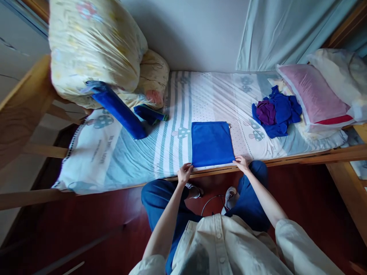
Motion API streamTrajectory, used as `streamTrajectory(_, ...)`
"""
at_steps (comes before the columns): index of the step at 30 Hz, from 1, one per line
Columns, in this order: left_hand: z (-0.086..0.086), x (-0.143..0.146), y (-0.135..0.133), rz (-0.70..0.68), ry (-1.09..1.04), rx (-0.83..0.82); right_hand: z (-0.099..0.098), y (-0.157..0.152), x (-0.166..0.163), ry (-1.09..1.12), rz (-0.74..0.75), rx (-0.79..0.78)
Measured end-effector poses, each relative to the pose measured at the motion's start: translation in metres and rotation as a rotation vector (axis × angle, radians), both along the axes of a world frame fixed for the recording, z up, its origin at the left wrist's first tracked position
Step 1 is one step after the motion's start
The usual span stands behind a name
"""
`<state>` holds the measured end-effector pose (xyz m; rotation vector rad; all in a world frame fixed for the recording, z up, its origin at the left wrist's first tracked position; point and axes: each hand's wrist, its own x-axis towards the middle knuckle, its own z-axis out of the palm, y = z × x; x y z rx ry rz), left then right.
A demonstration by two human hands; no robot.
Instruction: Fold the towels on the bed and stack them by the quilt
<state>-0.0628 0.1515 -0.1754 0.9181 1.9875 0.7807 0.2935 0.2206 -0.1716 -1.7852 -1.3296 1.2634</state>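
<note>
A blue cloth (212,143), folded into a flat square, lies on the bed near its front edge. My left hand (185,173) pinches the near left corner of this cloth. At the near right corner, the fingers of my right hand (241,163) are closed on it as well. To the left lie a long blue cloth roll (120,110) and a smaller dark blue folded cloth (150,114). A crumpled pile of blue cloths (285,109) sits to the right, with a purple cloth (265,112) on it.
The bed's patterned sheet (177,103) runs along the wall. A large yellow flowered bundle (94,46) stands at the left end. A pink pillow (314,93) in clear wrapping is at the right. A wooden rail (315,156) edges the bed's front.
</note>
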Motion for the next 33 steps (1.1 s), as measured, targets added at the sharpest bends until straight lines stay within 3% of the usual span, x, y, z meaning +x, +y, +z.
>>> streamTrajectory(10, 0.005, -0.006, -0.012, 0.007, 0.042, -0.135, 0.008, -0.004, 0.003, 0.111, -0.131, -0.208)
streamTrajectory(15, 0.008, -0.012, -0.005, 0.035, -0.062, -0.176, 0.010, 0.001, 0.006, 0.199, -0.151, -0.294)
streamTrajectory(21, 0.006, -0.015, 0.044, 0.182, -0.242, -0.219, 0.013, 0.039, -0.006, 0.268, -0.184, -0.354)
streamTrajectory(26, -0.004, -0.017, 0.092, 0.270, -0.356, -0.146, 0.007, 0.083, -0.021, 0.245, -0.219, -0.362)
streamTrajectory(33, -0.010, -0.027, 0.164, 0.333, -0.383, -0.132, -0.001, 0.151, -0.037, 0.187, -0.198, -0.329)
